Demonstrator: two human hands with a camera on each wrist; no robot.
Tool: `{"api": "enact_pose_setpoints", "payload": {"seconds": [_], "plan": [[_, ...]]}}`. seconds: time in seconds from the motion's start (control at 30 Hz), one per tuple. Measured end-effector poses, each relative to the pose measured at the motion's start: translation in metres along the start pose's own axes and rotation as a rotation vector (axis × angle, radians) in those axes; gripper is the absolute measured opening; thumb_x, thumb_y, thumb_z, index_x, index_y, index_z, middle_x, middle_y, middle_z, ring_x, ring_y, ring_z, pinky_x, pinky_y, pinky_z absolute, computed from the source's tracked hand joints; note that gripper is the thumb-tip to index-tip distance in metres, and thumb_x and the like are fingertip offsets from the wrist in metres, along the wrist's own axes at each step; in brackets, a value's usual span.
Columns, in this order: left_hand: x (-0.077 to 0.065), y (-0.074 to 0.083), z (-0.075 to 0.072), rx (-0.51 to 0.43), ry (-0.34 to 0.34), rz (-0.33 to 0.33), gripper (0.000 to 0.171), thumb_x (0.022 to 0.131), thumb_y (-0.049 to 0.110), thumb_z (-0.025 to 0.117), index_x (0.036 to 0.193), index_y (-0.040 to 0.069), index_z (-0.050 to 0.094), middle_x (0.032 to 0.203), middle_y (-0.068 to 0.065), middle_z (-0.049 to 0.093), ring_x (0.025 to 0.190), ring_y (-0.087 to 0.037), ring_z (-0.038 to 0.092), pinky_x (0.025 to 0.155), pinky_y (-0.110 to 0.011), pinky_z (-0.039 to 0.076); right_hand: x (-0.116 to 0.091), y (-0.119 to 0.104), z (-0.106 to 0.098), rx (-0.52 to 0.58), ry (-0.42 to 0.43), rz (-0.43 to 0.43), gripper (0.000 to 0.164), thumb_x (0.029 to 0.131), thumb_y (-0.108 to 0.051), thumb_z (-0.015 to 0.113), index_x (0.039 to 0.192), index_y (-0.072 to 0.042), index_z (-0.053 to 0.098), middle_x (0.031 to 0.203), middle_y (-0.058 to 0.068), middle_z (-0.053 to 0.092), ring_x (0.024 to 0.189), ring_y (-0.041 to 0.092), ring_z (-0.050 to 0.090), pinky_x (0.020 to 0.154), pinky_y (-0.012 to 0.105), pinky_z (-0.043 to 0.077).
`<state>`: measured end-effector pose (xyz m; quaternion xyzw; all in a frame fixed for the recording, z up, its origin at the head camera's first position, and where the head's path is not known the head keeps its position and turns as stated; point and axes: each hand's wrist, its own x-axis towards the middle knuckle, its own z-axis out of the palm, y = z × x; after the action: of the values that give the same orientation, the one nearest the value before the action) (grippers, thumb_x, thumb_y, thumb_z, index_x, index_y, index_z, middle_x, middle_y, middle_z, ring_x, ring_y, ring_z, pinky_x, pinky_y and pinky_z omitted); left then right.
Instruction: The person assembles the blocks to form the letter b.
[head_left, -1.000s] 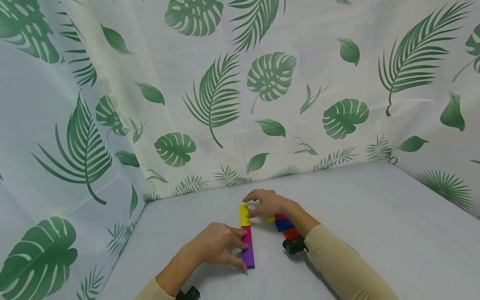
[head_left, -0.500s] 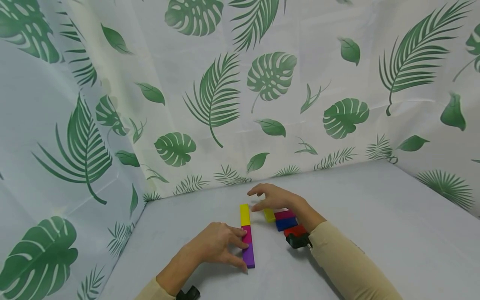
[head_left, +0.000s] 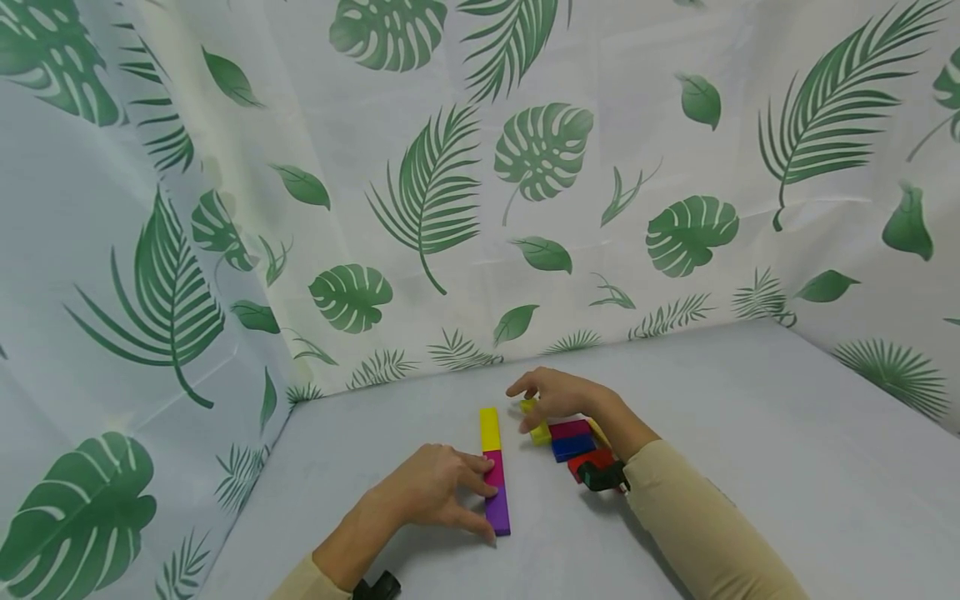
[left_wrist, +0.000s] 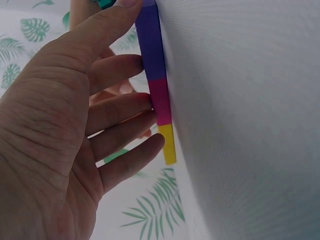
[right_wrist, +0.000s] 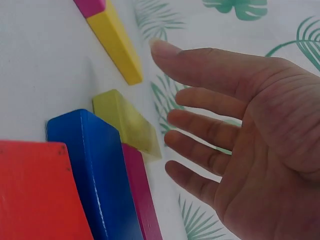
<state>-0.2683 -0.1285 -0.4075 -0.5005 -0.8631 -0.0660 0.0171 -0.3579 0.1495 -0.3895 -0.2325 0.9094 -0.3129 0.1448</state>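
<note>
A straight row of blocks lies on the table: yellow (head_left: pixel 489 429) at the far end, magenta (head_left: pixel 496 475) in the middle, purple (head_left: pixel 498 518) nearest. My left hand (head_left: pixel 431 487) rests along the row's left side, fingertips touching it and thumb at the purple end. In the left wrist view those fingers (left_wrist: pixel 122 112) are nearly straight. To the right of the row, my right hand (head_left: pixel 561 395) hovers over a loose yellow block (head_left: pixel 540 434), which it partly hides. Its fingers and thumb are spread apart, with nothing between them, in the right wrist view.
Beside the loose yellow block lie a magenta block (head_left: pixel 572 428), a blue block (head_left: pixel 572 449) and a red block (head_left: pixel 587 463). Another yellow piece (head_left: pixel 597 432) shows partly behind my right wrist. A leaf-printed curtain (head_left: pixel 450 208) borders the white table (head_left: pixel 750 433) at the back.
My right hand has moved away from the row's yellow block, rightward to the loose blocks. The left hand and the row have stayed in place.
</note>
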Motion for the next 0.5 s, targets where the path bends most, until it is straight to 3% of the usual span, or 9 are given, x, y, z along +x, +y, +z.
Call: {"api": "enact_pose_setpoints", "payload": {"seconds": [0.2, 0.5], "plan": [[0.0, 0.0003, -0.0007, -0.014, -0.017, -0.021, 0.057, 0.078, 0.076, 0.074, 0.118, 0.036, 0.079, 0.134, 0.007, 0.071, 0.125, -0.009, 0.067, 0.1, -0.039, 0.059, 0.0005, 0.0047, 0.0006, -0.04, -0.001, 0.05, 0.063, 0.083, -0.031, 0.088, 0.141, -0.019, 0.066, 0.14, 0.008, 0.063, 0.127, 0.028, 0.057, 0.108, 0.055, 0.05], [0.0002, 0.0009, -0.0006, -0.005, -0.02, -0.027, 0.057, 0.078, 0.077, 0.073, 0.119, 0.036, 0.079, 0.134, 0.008, 0.071, 0.126, -0.008, 0.067, 0.101, -0.037, 0.058, -0.0003, 0.0067, -0.0011, -0.077, 0.0, 0.087, 0.06, 0.082, -0.029, 0.09, 0.137, -0.019, 0.069, 0.137, 0.007, 0.063, 0.126, 0.028, 0.058, 0.109, 0.056, 0.05]]}}
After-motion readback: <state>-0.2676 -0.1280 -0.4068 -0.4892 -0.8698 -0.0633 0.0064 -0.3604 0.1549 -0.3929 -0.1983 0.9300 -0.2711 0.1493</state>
